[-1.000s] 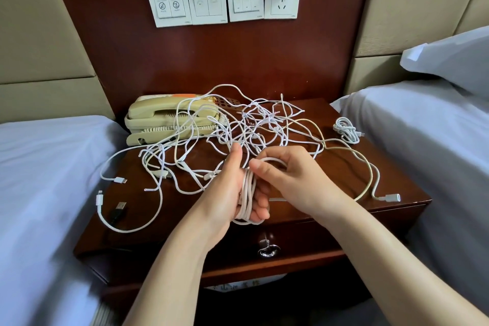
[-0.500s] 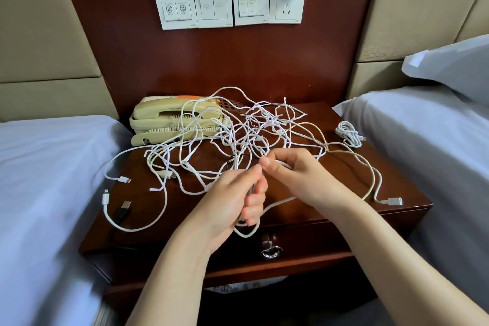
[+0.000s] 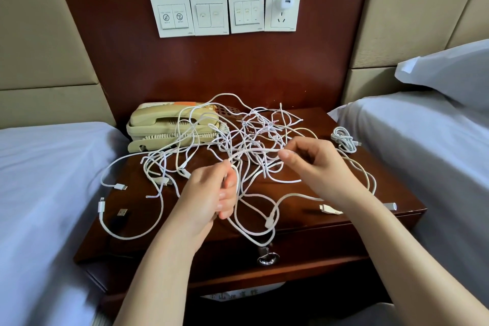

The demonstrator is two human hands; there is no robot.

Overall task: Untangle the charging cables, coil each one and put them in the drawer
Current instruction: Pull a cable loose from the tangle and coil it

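Left hand (image 3: 211, 193): grips slack loops; its tight coil is gone.
Right hand (image 3: 315, 164): pinches a strand, pulled aside.
Charging cables (image 3: 251, 135): still tangled on the tabletop (image 3: 397, 193).
Meaning: probably the coiling restarts.

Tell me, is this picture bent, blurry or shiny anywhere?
Head view: the wide lens bows and tilts the padded wall panels. Head view: soft sheen on the wood wall panel and nightstand, no hard glare. Head view: the lower-left sheet is smeared; left hand, right hand and cables look fairly sharp.
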